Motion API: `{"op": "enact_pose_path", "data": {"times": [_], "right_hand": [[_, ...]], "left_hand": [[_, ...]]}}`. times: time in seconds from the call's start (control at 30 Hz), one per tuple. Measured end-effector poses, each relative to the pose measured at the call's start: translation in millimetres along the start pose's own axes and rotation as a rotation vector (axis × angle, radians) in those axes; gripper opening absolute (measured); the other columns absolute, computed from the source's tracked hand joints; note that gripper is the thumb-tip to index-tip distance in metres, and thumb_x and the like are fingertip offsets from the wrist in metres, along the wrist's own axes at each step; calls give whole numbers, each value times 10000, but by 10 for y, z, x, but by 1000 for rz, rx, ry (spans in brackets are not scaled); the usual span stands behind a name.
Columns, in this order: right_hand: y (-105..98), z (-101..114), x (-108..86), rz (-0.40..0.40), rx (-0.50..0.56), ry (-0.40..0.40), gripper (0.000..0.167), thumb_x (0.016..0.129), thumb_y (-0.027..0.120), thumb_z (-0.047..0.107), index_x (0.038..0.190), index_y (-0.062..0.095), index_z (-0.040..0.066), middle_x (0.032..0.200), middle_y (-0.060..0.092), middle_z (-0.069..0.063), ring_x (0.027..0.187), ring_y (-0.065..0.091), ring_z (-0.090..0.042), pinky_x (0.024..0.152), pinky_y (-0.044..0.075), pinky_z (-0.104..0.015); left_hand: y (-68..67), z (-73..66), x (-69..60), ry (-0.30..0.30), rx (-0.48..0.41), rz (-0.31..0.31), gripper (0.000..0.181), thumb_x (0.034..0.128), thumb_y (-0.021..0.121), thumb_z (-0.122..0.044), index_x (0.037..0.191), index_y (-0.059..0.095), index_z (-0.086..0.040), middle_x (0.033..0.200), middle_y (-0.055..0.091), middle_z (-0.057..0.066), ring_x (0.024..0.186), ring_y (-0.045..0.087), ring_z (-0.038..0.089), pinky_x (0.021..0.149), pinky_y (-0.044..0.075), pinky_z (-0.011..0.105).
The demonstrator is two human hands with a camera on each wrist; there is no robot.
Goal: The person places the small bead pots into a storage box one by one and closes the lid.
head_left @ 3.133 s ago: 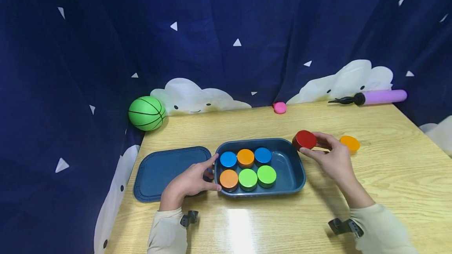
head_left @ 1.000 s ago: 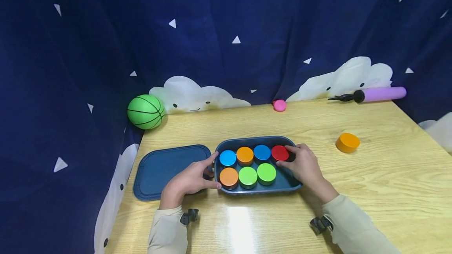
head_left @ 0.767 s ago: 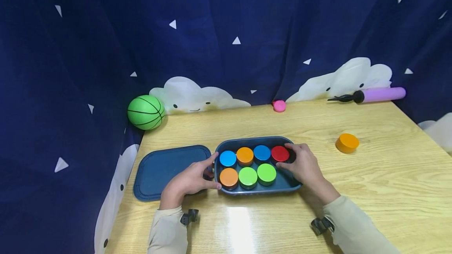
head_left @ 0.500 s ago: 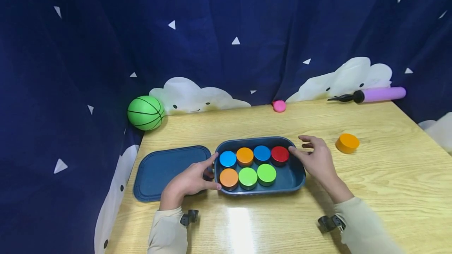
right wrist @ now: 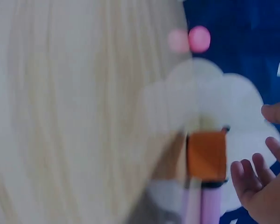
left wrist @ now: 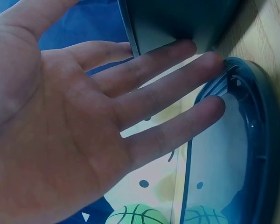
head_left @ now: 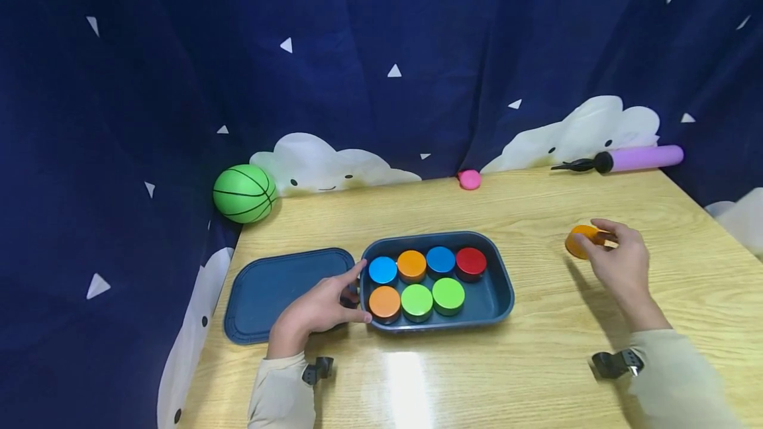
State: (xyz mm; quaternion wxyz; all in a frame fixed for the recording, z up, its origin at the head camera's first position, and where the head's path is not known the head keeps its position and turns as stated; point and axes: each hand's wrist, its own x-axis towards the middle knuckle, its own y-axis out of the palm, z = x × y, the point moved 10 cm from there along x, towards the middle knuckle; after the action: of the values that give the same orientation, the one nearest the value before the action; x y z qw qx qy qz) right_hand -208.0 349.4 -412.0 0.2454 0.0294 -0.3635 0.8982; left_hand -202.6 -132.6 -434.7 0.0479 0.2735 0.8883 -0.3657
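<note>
A dark blue tray (head_left: 490, 300) holds round blocks in two rows. Blue, orange, blue and red (head_left: 471, 262) ones form the back row, with orange and two green (head_left: 448, 295) in front. My left hand (head_left: 316, 306) touches the tray's left end with thumb and index finger; its other fingers extend straight beneath in the left wrist view (left wrist: 84, 116). At the right, my right hand (head_left: 624, 270) hovers over a loose orange round block (head_left: 572, 249), thumb and fingers spread. A gap separates the fingertips from that block (right wrist: 206, 156) in the right wrist view.
A flat dark blue lid (head_left: 268, 296) lies left of the tray, partly under my left hand. Along the back are a green ball (head_left: 244, 194), a small pink item (head_left: 470, 180) and a purple hand pump (head_left: 644, 159). Behind hangs a blue curtain (head_left: 357, 85).
My right hand has set the red block into the tray's back row, let go, and moved right to the loose orange block. The left hand has stayed at the tray's end.
</note>
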Motion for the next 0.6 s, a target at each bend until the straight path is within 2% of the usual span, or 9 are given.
{"op": "enact_pose_path", "data": {"times": [0.1,0.13,0.23,0.33,0.47,0.6], "right_hand": [[-77,-174,54,-5,4,39,515,947,700,215,1362,581,-64,1378,517,-267,1036,536,-196,687,353,34],[-82,-225,69,7,6,53,538,951,695,233,1381,564,-64,1401,509,-276,1075,539,-264,679,356,31],[-63,-348,100,62,5,93,633,957,685,310,1441,503,-55,1454,474,-315,1201,507,-440,654,356,7],[-5,-440,111,131,-1,125,730,957,676,377,1490,430,-57,1479,406,-372,1259,486,-522,622,363,-6],[73,-497,105,187,-3,140,798,952,677,410,1519,373,-63,1464,387,-404,1268,485,-551,615,365,-5],[132,-505,105,201,-5,139,829,945,691,412,1527,349,-68,1458,422,-392,1255,501,-530,631,351,-16]], "left_hand": [[1,2,-1,-2,4,3,1003,830,849,-264,1622,238,-188,1393,590,128,1154,659,266,1035,483,507],[1,4,-2,-3,5,3,1003,830,848,-265,1622,238,-189,1383,596,128,1152,659,264,1032,485,506],[-3,10,-9,-7,5,2,1008,827,851,-266,1623,237,-190,1356,610,132,1148,658,269,1026,488,508],[-4,16,-12,-10,4,-1,1009,824,852,-265,1623,239,-195,1358,609,131,1146,658,269,1020,491,508],[3,11,-10,-4,-1,0,1006,827,851,-260,1622,239,-191,1391,587,135,1156,655,277,1022,490,512],[3,10,-6,2,-3,0,1004,827,850,-259,1622,241,-185,1388,587,134,1158,654,277,1024,488,513]]}}
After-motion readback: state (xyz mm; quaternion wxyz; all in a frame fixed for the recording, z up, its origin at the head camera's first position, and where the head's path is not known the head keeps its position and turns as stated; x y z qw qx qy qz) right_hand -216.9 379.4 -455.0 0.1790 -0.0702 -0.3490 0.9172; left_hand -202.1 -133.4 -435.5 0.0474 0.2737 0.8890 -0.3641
